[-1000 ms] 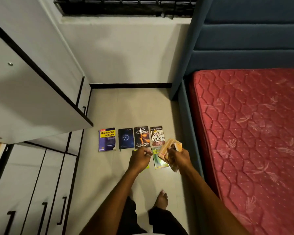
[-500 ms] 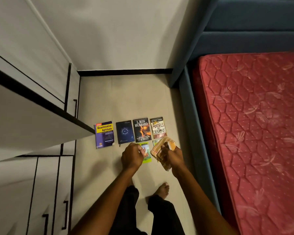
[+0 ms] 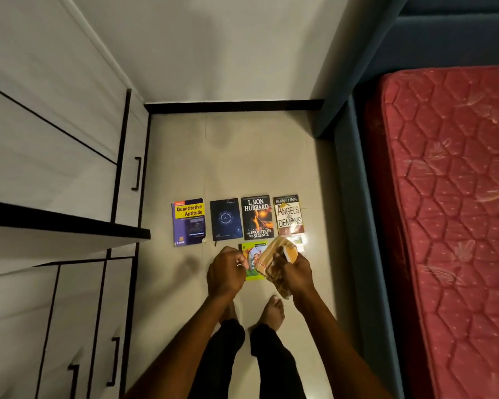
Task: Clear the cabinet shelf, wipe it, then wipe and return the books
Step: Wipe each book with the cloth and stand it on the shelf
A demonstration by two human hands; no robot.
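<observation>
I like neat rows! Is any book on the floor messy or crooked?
Nothing stands out. Four books lie flat in a tidy row, with a green one just below. The right hand holds a cloth.

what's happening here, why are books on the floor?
A person stands between the cabinet and the bed, looking down. The right hand grips a folded cloth; the left hand is curled beside it, and whether it holds a corner I cannot tell. Four books lie in a row on the floor, with a green book partly hidden behind the hands.
</observation>
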